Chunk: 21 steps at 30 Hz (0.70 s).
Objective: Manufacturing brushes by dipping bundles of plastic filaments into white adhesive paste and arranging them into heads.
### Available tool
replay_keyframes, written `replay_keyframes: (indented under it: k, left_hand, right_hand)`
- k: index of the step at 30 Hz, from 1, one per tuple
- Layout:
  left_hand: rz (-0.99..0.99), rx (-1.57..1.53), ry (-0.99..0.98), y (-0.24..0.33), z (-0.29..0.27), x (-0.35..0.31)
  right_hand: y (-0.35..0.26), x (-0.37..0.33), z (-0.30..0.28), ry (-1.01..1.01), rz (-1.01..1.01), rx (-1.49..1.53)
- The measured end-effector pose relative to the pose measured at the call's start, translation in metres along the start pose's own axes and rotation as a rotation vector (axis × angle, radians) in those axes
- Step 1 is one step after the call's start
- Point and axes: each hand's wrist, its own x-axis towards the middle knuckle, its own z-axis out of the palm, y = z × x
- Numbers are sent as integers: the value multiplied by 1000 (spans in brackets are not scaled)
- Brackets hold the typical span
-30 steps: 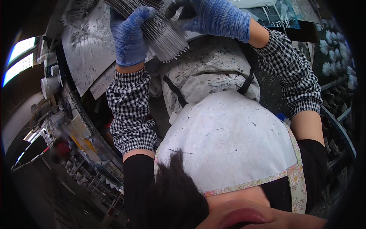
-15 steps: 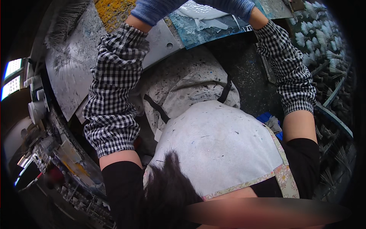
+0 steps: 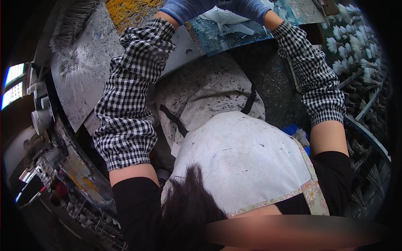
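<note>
Reaching near white paste (image 3: 226, 16) on blue sheet (image 3: 217, 43): left hand (image 3: 187, 9), right hand (image 3: 248, 8); fingers cropped, grip cannot be told.

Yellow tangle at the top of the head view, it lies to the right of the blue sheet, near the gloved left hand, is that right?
Not quite: the head view shows the yellow tangle to the left of the blue sheet, not the right. It does lie near the gloved left hand.

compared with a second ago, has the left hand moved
Yes: the left hand has moved up and rightward in the view, judged against the blue sheet; it now shows at that sheet's upper left.
</note>
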Motion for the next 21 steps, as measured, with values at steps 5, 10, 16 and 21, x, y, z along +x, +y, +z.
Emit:
replay_keyframes:
  k: [5, 10, 16, 21]
  left_hand:
    - [-27, -54, -30, 0, -1, -3]
    - [-15, -136, -18, -4, 5, -3]
    - [-93, -205, 36, 0, -5, -7]
    - [-545, -674, 361, 17, -50, -32]
  right_hand:
    - [6, 4, -11, 174, 523, 1839]
    - [26, 1, -20, 71, 385, 1500]
    - [67, 3, -46, 266, 529, 1749]
    - [163, -12, -92, 307, 1152, 2037]
